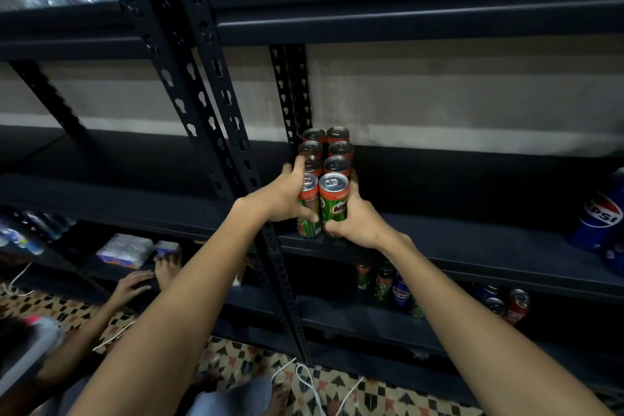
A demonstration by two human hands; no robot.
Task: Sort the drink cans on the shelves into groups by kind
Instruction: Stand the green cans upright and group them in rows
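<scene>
At centre frame, on the middle shelf, two rows of Milo cans are kept tight against the upright post. The front pair is clasped by the left hand and right hand, fingers curled round each can, probably to square the block.

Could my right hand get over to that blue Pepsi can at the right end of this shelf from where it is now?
Probably yes. The shelf board between your right hand and the Pepsi can looks bare, so the way is free. But that hand grips a Milo can, so it must let go first.
</scene>
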